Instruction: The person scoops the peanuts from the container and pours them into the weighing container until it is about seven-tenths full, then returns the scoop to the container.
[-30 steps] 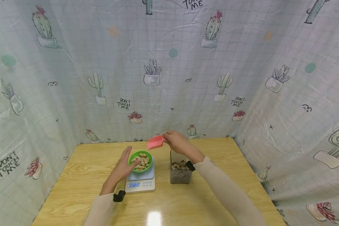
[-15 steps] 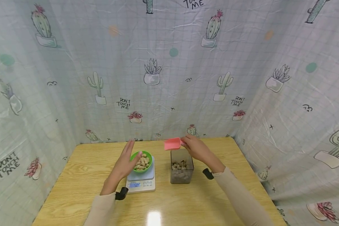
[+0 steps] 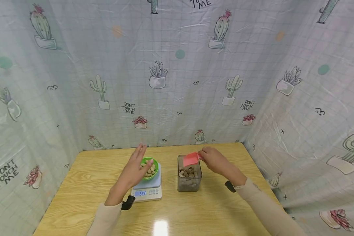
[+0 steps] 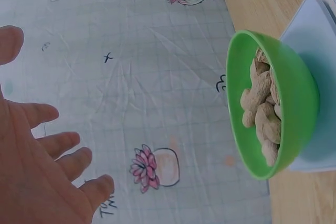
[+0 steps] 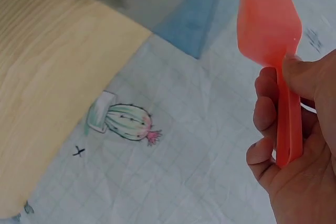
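Observation:
My right hand point(image 3: 216, 160) grips a pink scoop point(image 3: 190, 159) by its handle, its blade tipped over the clear container point(image 3: 189, 185). Unshelled peanuts point(image 3: 188, 172) lie inside that container. In the right wrist view the fingers wrap the scoop's handle and the thumb lies along it; no peanuts show on the blade. My left hand point(image 3: 132, 172) hovers beside a green bowl point(image 4: 299, 98), fingers extended and holding nothing. Peanuts point(image 4: 265, 114) fill part of the bowl, which sits on a white kitchen scale point(image 3: 147, 194). The scale's display reads 58.4.
The wooden table point(image 3: 171, 216) carries the scale on the left and the container to its right, with a gap between. A cactus-print curtain point(image 3: 177, 98) hangs behind the table and along both sides.
My right hand has carried the scoop from near the bowl rightward to the container and lowered it. The left hand has shifted slightly up and right. The display fell from about 121 to 58.4.

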`<state>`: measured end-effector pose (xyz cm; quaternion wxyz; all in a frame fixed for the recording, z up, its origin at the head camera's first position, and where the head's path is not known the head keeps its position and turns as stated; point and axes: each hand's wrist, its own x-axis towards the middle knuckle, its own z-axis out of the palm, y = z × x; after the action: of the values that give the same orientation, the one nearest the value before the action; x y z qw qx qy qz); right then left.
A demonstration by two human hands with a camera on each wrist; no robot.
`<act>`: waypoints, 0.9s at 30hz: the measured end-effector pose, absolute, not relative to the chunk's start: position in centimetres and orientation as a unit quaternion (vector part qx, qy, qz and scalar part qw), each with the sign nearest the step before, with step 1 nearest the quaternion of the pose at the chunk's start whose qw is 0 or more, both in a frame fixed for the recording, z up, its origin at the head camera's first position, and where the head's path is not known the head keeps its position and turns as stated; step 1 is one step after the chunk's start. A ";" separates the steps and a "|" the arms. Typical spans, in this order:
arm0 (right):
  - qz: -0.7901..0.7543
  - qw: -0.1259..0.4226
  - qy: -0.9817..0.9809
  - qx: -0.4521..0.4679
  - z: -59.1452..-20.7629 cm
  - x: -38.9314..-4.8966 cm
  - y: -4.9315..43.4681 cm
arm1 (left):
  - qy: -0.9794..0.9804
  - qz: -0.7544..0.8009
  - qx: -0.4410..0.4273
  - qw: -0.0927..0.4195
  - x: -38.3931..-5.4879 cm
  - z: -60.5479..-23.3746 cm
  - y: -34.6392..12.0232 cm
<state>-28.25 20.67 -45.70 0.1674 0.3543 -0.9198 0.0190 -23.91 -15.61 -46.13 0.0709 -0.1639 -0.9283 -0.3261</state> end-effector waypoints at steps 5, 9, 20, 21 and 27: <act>-0.038 0.163 -0.911 0.377 -46.8 -28.3 20.0 | -0.937 -0.290 -0.179 0.083 -23.8 -46.0 -15.4; -0.074 0.159 -0.904 0.389 -47.7 -28.3 19.1 | -0.942 -0.265 -0.187 0.088 -23.8 -45.8 -15.4; -0.119 0.147 -0.893 0.408 -49.0 -28.8 17.7 | -0.947 -0.244 -0.189 0.087 -23.8 -45.7 -15.4; -0.113 0.144 -0.896 0.405 -48.9 -28.8 17.7 | -0.948 -0.242 -0.189 0.087 -23.9 -45.8 -15.4; -0.024 0.135 -0.921 0.364 -47.8 -28.8 17.8 | -0.953 -0.212 -0.192 0.094 -24.3 -45.9 -15.5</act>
<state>-28.85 17.85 -47.83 0.1346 0.3636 -0.9215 -0.0240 -24.28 -15.47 -45.94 0.0940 -0.1922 -0.9535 -0.2123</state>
